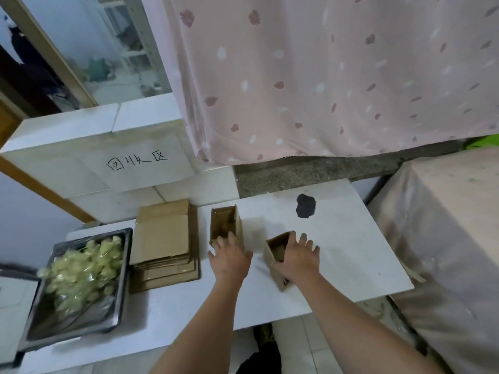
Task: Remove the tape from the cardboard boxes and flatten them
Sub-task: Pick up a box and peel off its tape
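Observation:
Two small open-topped cardboard boxes stand on the white table [351,238]. The left box [225,222] is upright. My left hand [229,259] reaches its near rim with spread, straight fingers whose tips touch the edge. The right box [272,252] leans at an angle. My right hand [298,256] lies over its top and holds it, with the thumb at the near rim and the fingers over the far side. No tape is visible on either box.
A stack of flattened cardboard [164,238] lies left of the boxes. Further left, a dark tray [118,306] holds a heap of crumpled clear tape. A dark stain [306,205] marks the table's far side. A pink curtain hangs behind, and a covered block stands at the right.

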{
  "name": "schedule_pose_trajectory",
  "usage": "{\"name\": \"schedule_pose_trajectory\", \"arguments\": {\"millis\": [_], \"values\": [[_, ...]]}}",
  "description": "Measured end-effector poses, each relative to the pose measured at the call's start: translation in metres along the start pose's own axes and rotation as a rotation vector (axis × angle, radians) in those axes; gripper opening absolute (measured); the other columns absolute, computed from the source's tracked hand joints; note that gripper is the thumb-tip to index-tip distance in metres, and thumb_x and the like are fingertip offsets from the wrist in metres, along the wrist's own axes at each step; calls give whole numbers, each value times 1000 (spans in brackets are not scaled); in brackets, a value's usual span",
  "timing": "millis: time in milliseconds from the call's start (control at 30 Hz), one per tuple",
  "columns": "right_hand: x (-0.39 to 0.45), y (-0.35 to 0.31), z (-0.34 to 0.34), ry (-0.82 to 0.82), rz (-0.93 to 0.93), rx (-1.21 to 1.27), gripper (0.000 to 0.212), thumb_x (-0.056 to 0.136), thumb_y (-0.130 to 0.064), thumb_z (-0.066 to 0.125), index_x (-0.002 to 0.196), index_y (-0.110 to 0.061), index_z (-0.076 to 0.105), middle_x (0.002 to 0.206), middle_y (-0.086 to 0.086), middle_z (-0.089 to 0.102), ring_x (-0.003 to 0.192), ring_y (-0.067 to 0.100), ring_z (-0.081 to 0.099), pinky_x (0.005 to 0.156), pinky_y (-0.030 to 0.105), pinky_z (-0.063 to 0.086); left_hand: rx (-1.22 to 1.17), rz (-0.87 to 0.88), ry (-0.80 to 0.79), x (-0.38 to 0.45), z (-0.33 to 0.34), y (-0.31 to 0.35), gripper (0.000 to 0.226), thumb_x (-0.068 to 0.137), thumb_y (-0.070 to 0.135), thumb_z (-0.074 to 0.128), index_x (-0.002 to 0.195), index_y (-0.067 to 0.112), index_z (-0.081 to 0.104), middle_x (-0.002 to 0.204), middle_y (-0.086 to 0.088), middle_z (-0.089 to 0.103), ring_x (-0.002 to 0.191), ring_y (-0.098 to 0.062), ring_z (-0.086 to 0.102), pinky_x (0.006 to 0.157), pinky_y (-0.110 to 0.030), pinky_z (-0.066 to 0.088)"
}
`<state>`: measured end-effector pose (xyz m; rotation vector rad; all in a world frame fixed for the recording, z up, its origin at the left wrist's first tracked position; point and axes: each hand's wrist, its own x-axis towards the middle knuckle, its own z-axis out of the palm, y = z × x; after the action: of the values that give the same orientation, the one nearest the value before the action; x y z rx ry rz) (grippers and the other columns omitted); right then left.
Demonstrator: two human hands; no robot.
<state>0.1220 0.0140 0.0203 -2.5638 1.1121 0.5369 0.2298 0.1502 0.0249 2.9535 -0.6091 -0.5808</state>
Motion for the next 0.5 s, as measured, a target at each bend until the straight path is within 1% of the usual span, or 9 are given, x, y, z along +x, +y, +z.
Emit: {"name": "schedule_pose_trajectory", "arguments": {"millis": [33,67,167,267,367,500], "values": [[9,-5,0,-17,27,4,113,80,-66,62,157,-12,-2,159,20,16,142,39,27,118,51,22,-33,-37,21,11,-1,2,75,95,51,44,157,18,17,152,-17,32,144,-37,28,117,-54,26],[22,-11,1,-37,51,12,118,78,-64,65,157,-13,-6,159,20,15,142,40,27,118,51,23,-62,-77,27,25,0,3,81,93,53,46,158,18,13,153,-18,29,144,-38,27,117,-54,25],[35,-17,4,-62,97,71,128,72,-63,72,156,-14,-12,155,19,22,138,38,33,112,49,30,-70,-134,33,47,-2,9,101,88,63,55,159,18,0,157,-24,19,145,-43,21,118,-54,22],[45,-23,13,-104,115,73,132,70,-63,75,155,-14,-14,148,17,30,131,35,40,106,47,37,-91,-199,20,68,2,11,113,84,66,62,159,19,-8,159,-26,12,146,-45,18,119,-55,20],[53,-25,16,-118,114,58,127,72,-57,76,155,-18,-11,141,15,36,124,33,45,100,44,42,-81,-230,2,87,7,11,117,82,66,64,159,19,-11,160,-27,10,146,-47,19,118,-56,21],[63,-26,11,-126,122,79,105,75,-45,75,151,-20,6,134,13,37,116,31,48,93,40,46,-75,-260,-47,103,12,13,113,82,62,65,159,20,-6,157,-29,13,139,-48,29,114,-55,29]]}}
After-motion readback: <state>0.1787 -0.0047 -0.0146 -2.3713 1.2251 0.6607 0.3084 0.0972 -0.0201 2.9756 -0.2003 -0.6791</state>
